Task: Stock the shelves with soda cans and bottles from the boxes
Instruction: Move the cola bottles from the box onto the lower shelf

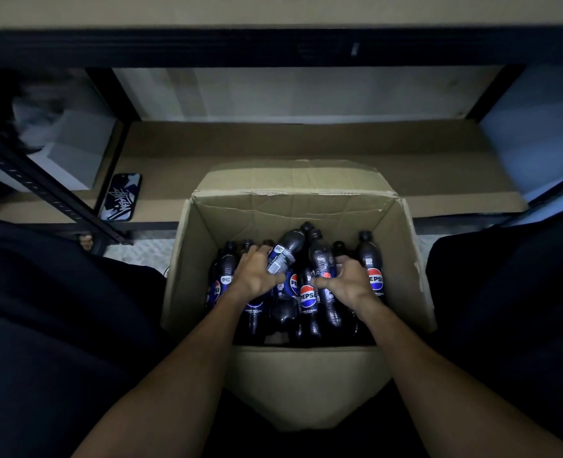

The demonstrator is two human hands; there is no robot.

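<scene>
Inside the open cardboard box [293,206], at six o'clock from the shelf [306,140], the left hand [257,276] clasped a tilted Pepsi bottle [286,249] and the right hand [349,282] clasped a second bottle [321,256] among the standing bottles [369,259].

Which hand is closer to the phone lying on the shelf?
Left. The left hand, gripping a tilted bottle in the box, lies to the right of the phone; the right hand grips a second bottle farther right.
</scene>
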